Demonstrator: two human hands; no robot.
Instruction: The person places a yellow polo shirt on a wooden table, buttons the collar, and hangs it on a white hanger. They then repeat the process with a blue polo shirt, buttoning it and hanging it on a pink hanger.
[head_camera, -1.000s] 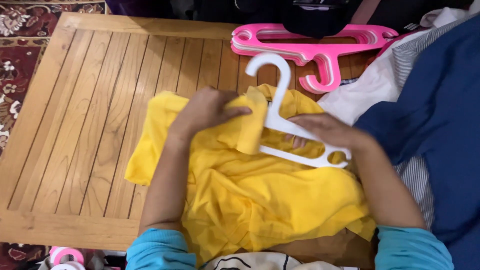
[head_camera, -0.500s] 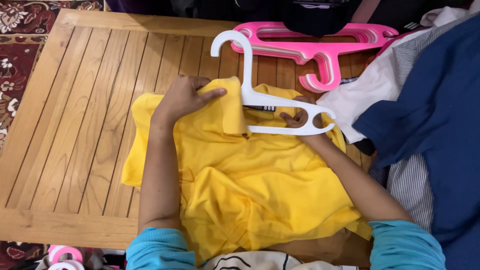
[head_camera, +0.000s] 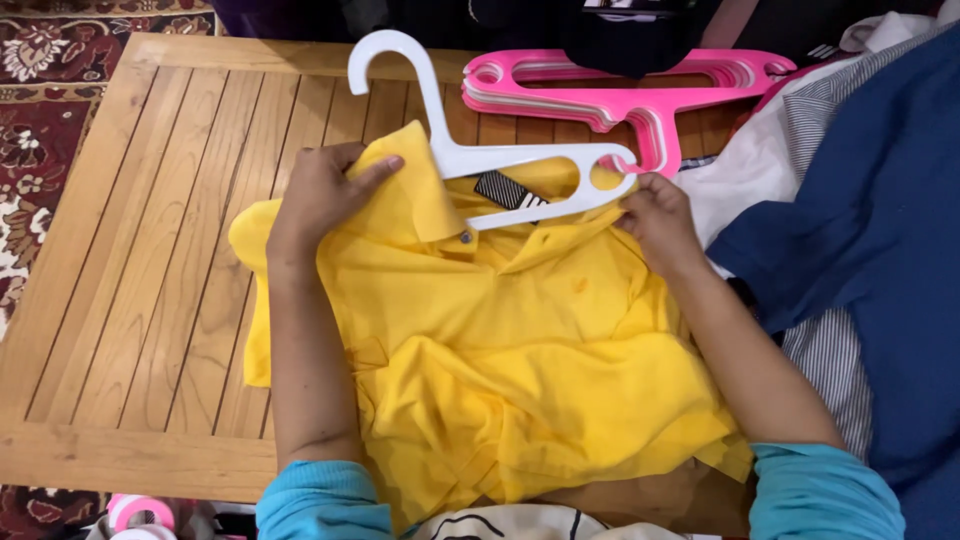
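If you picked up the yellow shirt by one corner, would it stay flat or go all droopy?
Probably droopy: the yellow shirt already lies in soft wrinkles and folds on the wooden table. It likely feels light, since the left hand lifts its collar with fingertips. The white hanger looks stiff by contrast.

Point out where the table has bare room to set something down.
Free: the slatted table left of the yellow shirt, out to its left edge and near rim. Crowded: the far right, with pink hangers, and the clothes pile at right.
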